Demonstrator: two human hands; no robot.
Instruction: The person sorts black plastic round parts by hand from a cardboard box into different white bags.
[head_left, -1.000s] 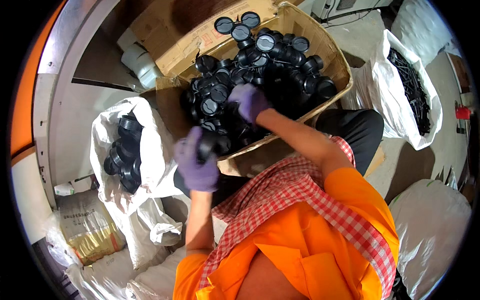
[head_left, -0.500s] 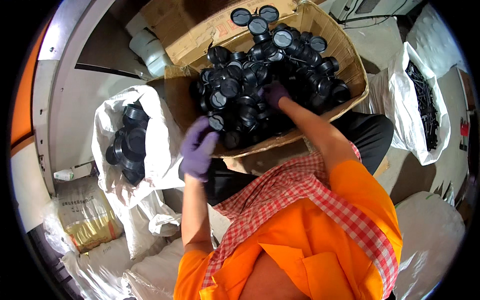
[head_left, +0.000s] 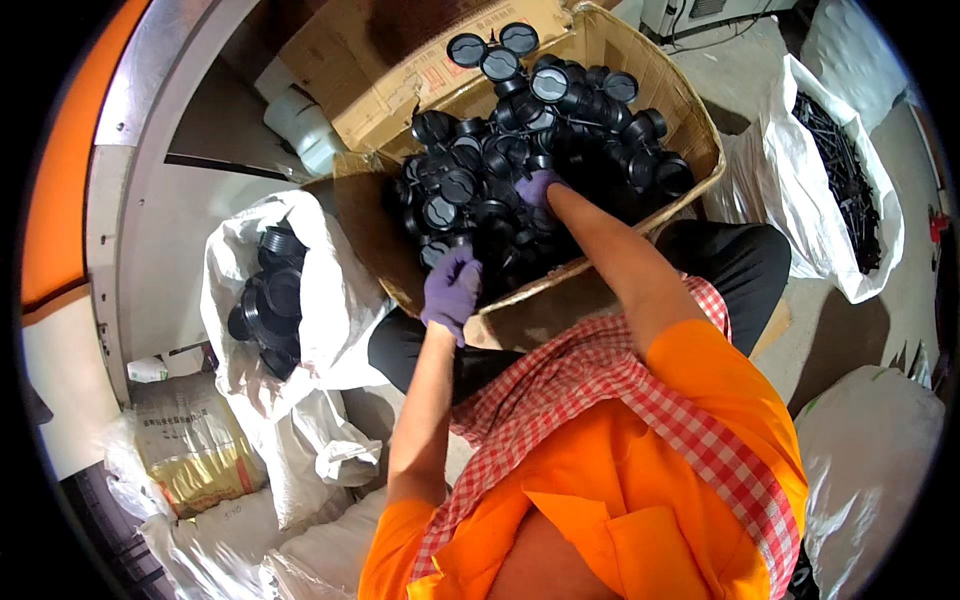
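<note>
The left hand (head_left: 452, 290), wrapped around a black piece a second ago and spread and blurred at the corner of the box (head_left: 670, 85) half a second ago, now bends its fingers over the near edge, against the black lids (head_left: 440, 212); the right hand (head_left: 539, 187), shadowed half a second ago, is now lit and slightly nearer the person; in the left white bag (head_left: 228, 250), a broad black disc (head_left: 282, 294) now faces up, unlike a second ago.
</note>
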